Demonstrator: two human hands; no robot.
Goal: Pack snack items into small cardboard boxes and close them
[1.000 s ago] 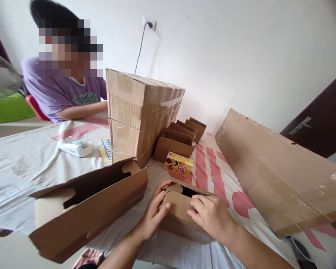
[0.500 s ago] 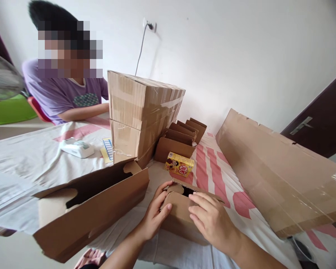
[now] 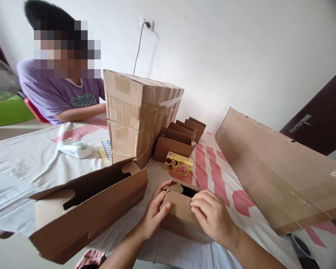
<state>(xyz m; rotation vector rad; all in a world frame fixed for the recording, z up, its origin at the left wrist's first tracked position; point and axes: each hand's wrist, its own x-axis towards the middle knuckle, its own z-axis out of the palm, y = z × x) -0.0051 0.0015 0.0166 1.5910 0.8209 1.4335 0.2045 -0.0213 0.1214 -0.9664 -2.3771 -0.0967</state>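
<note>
A small brown cardboard box (image 3: 182,215) lies on the cloth in front of me, its upper side partly open with a dark gap showing. My left hand (image 3: 156,211) grips its left end, thumb on the near wall and fingers around the far side. At the right part of the opening, my right hand (image 3: 212,215) has its fingers bent and pinched at the edge of the near wall. Just beyond the box sits a yellow printed carton (image 3: 179,163). To the left stands a long open cardboard box (image 3: 95,220), its end flaps raised.
Taped cartons (image 3: 124,101) are stacked at the middle back, with several open brown boxes (image 3: 173,145) beside them. A large cardboard sheet (image 3: 268,172) leans at right. A white device (image 3: 75,148) lies left, near a seated person (image 3: 58,89).
My right hand's fingers have curled in from a straighter pose and moved slightly right along the box edge. My left hand keeps its hold. The view has shifted slightly.
</note>
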